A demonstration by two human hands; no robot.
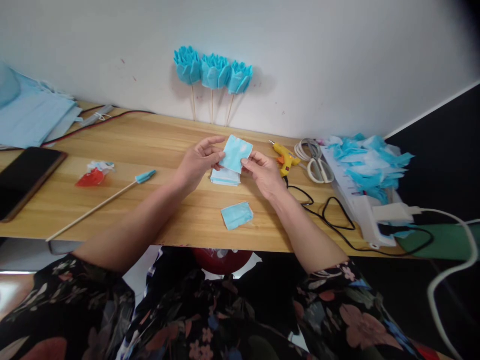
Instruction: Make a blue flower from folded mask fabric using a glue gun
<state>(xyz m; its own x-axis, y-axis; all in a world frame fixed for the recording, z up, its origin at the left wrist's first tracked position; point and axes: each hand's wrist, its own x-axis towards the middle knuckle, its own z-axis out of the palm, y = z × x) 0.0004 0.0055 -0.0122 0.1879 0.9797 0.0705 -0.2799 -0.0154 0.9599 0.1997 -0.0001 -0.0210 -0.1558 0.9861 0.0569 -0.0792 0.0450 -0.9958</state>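
Between both hands [198,162] [262,172], thin rectangular light-blue fabric piece [236,152]

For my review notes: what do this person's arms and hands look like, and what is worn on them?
Both hands, the left hand and the right hand, are bare, with no gloves, and I can make out no rings or watch. The forearms are uncovered. Short sleeves of a dark fabric with a floral print in red, pink and green end at about the elbows.

Even, bright, diffuse light from above leaves soft short shadows behind the paper flowers [213,71] on the wall [337,60], with no glare, wide-angle bending of the table [150,145] edges, and a dark vignetted top right corner.
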